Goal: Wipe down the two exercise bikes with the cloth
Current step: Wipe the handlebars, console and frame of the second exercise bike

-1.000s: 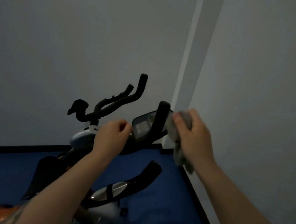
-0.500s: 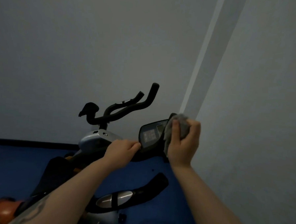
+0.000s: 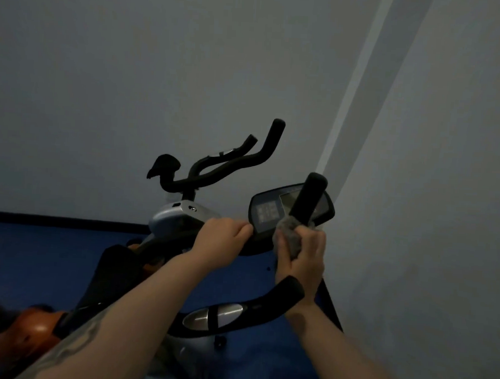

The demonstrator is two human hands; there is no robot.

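Cloth (image 3: 291, 238): a grey, soft wad bunched in the right hand (image 3: 301, 258), pressed against the lower part of the near bike's upright handlebar post (image 3: 307, 199), just below the console (image 3: 288, 211).
Right grip: fingers and thumb curled round the cloth, pinching it into a ball against the post.
Left grip: the left hand (image 3: 221, 243) is curled over the bar beside the console's left edge, apparently steadying the bike.
Near bike (image 3: 213, 317): black curved handlebar with a silver pad low in view, directly under both forearms.
Far bike (image 3: 180, 217): black looping handlebars and a silver housing behind the left hand, against the back wall.
Handling: the cloth looks light and limp, so it should mould round the round foam bar; holding it bunched in the palm suits this. The console screen probably wants gentler pressure than the bars.
Room to move: the side wall (image 3: 429, 227) stands close on the right, leaving little elbow space there; blue floor (image 3: 51, 251) lies open to the left.
Edges: the post crosses in front of the console, so wiping strokes may catch its rim.
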